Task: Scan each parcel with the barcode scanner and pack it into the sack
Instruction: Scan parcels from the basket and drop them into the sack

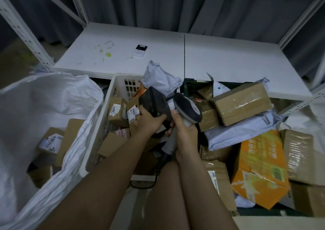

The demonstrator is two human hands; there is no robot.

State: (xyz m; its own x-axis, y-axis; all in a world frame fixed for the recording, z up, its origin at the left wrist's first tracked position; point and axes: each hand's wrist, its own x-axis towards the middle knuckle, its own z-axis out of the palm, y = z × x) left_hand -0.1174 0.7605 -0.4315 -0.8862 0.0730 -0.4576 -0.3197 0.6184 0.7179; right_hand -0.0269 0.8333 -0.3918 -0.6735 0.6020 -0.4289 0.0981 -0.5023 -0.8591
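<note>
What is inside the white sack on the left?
In the white sack lie several brown cardboard boxes; one carries a white label. The sack's folded walls hide whatever lies deeper or further to the sides.

Little can be read. A brown box in the white basket bears a white label with large slanted digits, seemingly "700". Barcode labels elsewhere and the orange carton print are too blurred to read.
</note>
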